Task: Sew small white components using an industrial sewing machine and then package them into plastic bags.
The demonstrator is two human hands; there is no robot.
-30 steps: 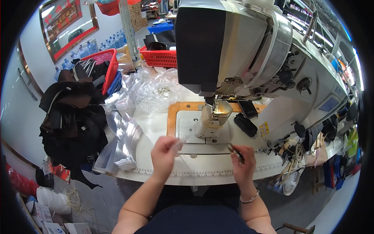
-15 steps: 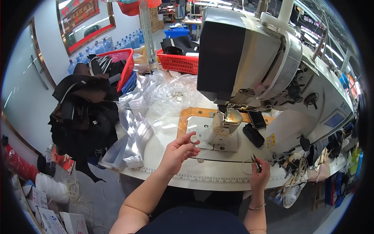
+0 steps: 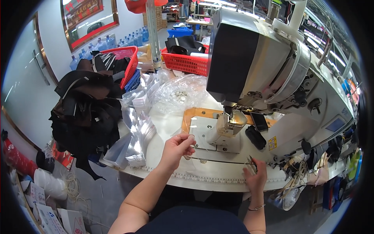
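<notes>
Nearest, a dark top (image 3: 183,223) is worn, and a bracelet (image 3: 256,208) is worn on the right wrist. In the right hand (image 3: 256,177) a pair of snips (image 3: 252,163) is gripped, its slim blades pointed away from the body. This hand is held over the front edge of the tabletop (image 3: 230,169), where a printed ruler (image 3: 212,179) is laid along the rim.

A little farther in, the left hand (image 3: 175,151) is held above the tabletop, its thumb and forefinger brought together. A small pale piece (image 3: 192,137) is pinched at their tips; its shape is mostly hidden by the fingers. The two hands are kept apart.

Beyond the left hand, a metal plate (image 3: 200,130) is framed by an orange board (image 3: 194,111) under the sewing machine (image 3: 269,54). To the right of the machine's post, a black case (image 3: 255,137) is seen, with a phone (image 3: 258,121) just behind it.

To the left, clear packets (image 3: 134,146) are heaped beside a mound of black fabric (image 3: 85,117), which is hung over the edge. Farther back, white discs (image 3: 180,95) are gathered in clear film (image 3: 161,93). Behind these, two red baskets (image 3: 183,64) are filled with dark pieces, and blue bottles (image 3: 136,39) are lined up below a framed mirror (image 3: 82,31).
</notes>
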